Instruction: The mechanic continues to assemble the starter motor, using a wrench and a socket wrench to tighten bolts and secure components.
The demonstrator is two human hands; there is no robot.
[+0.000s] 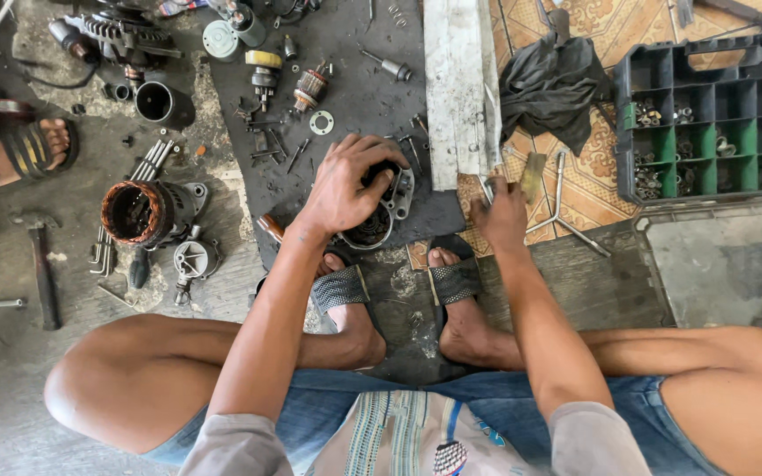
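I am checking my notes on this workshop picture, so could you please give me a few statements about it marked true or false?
1. The left hand rests on top of a round metal housing lying on the dark mat. True.
2. The right hand is holding the hammer. False: the hammer lies untouched on the floor far to the left; the right hand is at the foot of the pale plank.
3. The compartment tray sits at the right, with small metal parts in some compartments. True.
4. The black rag lies inside the tray. False: it lies on the patterned floor, left of the tray.
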